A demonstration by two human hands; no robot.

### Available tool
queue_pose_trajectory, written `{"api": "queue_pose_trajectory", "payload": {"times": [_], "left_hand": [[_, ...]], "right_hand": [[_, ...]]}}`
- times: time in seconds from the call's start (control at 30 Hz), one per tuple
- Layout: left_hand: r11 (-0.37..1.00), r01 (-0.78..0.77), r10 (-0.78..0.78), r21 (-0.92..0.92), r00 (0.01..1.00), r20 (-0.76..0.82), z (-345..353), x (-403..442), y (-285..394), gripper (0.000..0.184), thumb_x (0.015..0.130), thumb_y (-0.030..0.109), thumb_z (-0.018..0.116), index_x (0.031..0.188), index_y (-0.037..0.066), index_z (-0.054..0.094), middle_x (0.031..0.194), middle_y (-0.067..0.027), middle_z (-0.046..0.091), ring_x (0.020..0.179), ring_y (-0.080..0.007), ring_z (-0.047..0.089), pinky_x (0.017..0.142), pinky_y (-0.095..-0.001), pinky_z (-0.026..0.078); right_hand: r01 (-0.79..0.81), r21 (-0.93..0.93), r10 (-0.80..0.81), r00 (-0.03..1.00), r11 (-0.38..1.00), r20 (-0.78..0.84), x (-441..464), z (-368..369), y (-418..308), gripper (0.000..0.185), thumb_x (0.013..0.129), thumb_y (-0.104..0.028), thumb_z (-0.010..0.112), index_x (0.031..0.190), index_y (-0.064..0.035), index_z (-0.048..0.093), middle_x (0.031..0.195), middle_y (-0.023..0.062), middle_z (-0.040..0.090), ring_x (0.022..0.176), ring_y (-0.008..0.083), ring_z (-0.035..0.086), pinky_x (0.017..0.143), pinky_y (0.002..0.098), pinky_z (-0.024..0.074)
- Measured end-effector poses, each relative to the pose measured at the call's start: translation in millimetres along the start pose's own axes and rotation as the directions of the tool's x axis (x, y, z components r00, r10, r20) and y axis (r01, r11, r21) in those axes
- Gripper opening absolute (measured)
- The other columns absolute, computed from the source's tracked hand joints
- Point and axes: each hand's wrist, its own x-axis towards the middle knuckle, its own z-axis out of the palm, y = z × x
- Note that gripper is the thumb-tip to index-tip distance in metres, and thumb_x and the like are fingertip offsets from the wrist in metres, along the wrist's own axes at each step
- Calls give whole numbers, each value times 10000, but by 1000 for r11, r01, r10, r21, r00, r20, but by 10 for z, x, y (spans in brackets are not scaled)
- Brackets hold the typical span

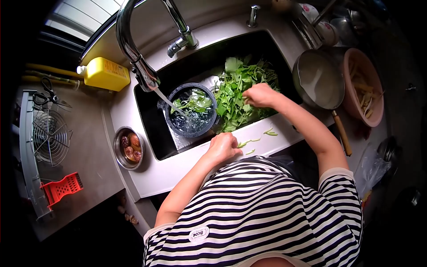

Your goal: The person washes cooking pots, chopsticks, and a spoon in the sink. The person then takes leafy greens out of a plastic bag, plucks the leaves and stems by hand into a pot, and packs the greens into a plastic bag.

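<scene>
A heap of leafy greens (240, 86) fills the right part of the sink (153, 120). My right hand (261, 95) is over the heap, its fingers closed at the leaves. My left hand (223, 146) rests at the sink's front edge with fingers curled together; what they hold, if anything, is hidden. Pale green stem pieces (250, 141) lie on the rim beside it. Left of the heap, a dark round tub (168, 116) holds water and some floating leaves (195, 102). Water runs into it from the faucet (144, 75).
At left are a yellow bottle (106, 74), scissors (49, 94), a wire rack (51, 137), a red grater (64, 186) and a metal bowl (116, 147) with round brownish items in liquid. A wooden-handled pan (318, 80) and a pink basin (378, 104) stand on the right.
</scene>
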Motion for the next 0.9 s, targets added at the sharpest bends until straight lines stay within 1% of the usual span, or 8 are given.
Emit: {"api": "queue_pose_trajectory", "payload": {"times": [0.13, 0.27, 0.37, 0.47, 0.53, 0.63, 0.77, 0.9], "left_hand": [[998, 11, -13, 57, 999, 43, -76, 13, 10, 259, 615, 260, 771, 662, 34, 653, 665, -117, 613, 646, -286, 603, 597, -371, 467], [997, 28, -25, -66, 999, 40, -147, -20, -54, 231, 648, 239, 761, 688, 33, 665, 673, -121, 615, 619, -266, 602, 584, -356, 467], [974, 32, -63, -222, 989, -135, -187, -17, -159, 179, 697, 176, 735, 729, 15, 666, 675, -94, 609, 587, -183, 585, 559, -290, 462], [976, 1, -93, -218, 905, -415, -196, 90, -253, 275, 705, 144, 720, 937, 22, 636, 760, -81, 586, 551, -149, 543, 543, -279, 456], [976, 6, -100, -217, 901, -422, -269, 158, -247, 390, 721, 128, 699, 1083, 49, 576, 886, -98, 559, 552, -147, 525, 563, -289, 457], [990, -9, -48, -137, 911, -409, -358, 261, -189, 321, 761, 137, 657, 1061, 41, 591, 894, -97, 560, 596, -165, 534, 602, -296, 455], [981, 7, -81, -196, 925, -372, -414, 341, -225, 197, 784, 145, 621, 947, 38, 644, 857, -94, 576, 638, -227, 568, 645, -342, 463], [914, -59, -131, -400, 894, -429, -476, 312, -302, 127, 777, 64, 625, 894, 20, 652, 666, -75, 586, 542, -150, 508, 533, -270, 413]], "right_hand": [[125, -204, -65, 958, 971, 278, 276, 532, -140, 169, 678, -162, 636, 825, -80, 655, 824, 131, 654, 829, 286, 629, 687, 390, 497], [124, -158, -96, 980, 980, 174, 393, 903, -37, 137, 659, -136, 575, 738, -54, 652, 751, 151, 643, 751, 326, 630, 655, 427, 495], [2, -79, 15, 978, 997, 208, 279, 547, -124, 153, 668, -118, 564, 771, -50, 654, 777, 177, 637, 770, 329, 625, 673, 429, 493], [-54, 309, 7, 988, 949, 152, 76, 120, -147, 133, 686, -160, 600, 756, -54, 640, 753, 138, 638, 719, 309, 616, 658, 389, 477], [-19, 406, -31, 993, 914, 115, 12, -31, -158, 132, 708, -163, 597, 780, -61, 642, 737, 119, 636, 692, 288, 606, 647, 377, 462], [16, 492, -36, 999, 871, 32, -82, -255, -247, 133, 718, -165, 592, 790, -64, 642, 750, 124, 636, 710, 288, 602, 665, 378, 457], [110, 572, -56, 992, 813, -111, -148, -500, -260, 178, 740, -194, 626, 823, -38, 643, 744, 145, 630, 681, 265, 596, 649, 348, 454], [81, 521, 29, 979, 849, -200, -133, -470, -135, 195, 757, -218, 625, 881, -71, 658, 776, 144, 640, 756, 283, 616, 705, 362, 469]]}}
